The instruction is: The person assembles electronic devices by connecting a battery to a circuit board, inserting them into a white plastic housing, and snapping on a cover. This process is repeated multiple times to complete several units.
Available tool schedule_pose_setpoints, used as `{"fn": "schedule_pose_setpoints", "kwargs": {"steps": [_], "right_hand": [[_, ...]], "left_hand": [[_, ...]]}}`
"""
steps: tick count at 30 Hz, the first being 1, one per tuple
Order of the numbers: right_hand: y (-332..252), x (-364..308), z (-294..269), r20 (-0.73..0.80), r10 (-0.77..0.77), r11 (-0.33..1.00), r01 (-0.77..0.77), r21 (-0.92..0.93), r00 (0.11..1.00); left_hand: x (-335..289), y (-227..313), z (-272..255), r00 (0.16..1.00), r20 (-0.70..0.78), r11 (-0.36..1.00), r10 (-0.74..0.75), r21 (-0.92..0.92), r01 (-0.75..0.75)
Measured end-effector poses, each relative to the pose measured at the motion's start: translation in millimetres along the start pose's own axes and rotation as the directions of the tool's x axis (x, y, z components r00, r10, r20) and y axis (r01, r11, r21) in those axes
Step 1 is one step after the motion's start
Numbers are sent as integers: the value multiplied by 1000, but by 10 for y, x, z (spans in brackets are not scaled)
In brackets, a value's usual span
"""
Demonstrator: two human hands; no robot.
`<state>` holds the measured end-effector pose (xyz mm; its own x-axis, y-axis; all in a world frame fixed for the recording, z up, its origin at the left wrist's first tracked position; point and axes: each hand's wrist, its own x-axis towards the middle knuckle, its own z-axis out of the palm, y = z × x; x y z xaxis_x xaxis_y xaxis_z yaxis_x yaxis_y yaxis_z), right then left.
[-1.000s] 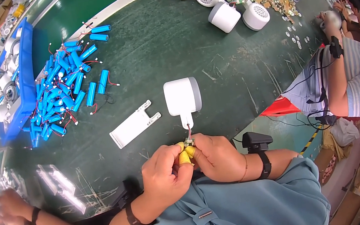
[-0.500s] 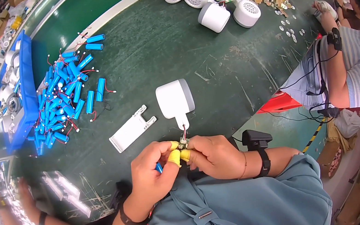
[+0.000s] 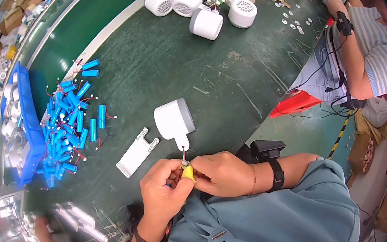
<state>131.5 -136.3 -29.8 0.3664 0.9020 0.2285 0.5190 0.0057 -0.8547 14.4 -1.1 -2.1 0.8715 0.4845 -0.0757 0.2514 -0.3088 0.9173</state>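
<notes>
Right fingers (image 3: 202,163) moved closer to left fingers (image 3: 188,173); small board (image 3: 185,163) pinched between their tips

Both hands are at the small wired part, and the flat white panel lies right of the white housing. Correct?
Wrong side: the head view shows the flat white panel left of the white housing. Left hand and right hand are indeed at the small wired part.

Downward head view, rim unclear
</notes>
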Motion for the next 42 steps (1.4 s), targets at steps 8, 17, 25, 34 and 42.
{"fn": "schedule_pose_setpoints", "kwargs": {"steps": [8, 17, 25, 34, 42], "right_hand": [[-17, -6, -10, -8, 34, 999, -34, -6, 999], [-94, -27, -177, 44, 5, 977, 5, -212, 999], [-166, 262, 2, 210, -528, 749, 567, -343, 823], [-112, 347, 26, 442, -380, 767, 544, -340, 813], [-197, 602, 133, 164, -467, 821, 495, -283, 869]], "left_hand": [[-10, 42, -36, 1000, 28, 992, -8, 125, 4], [-400, -180, -429, 935, -216, 880, 282, 446, -163], [-426, -269, -670, 928, -255, 805, 270, 589, -72], [-410, -403, -666, 963, -222, 874, 152, 485, -26], [-599, -388, -601, 977, -174, 919, 123, 391, -46]]}}
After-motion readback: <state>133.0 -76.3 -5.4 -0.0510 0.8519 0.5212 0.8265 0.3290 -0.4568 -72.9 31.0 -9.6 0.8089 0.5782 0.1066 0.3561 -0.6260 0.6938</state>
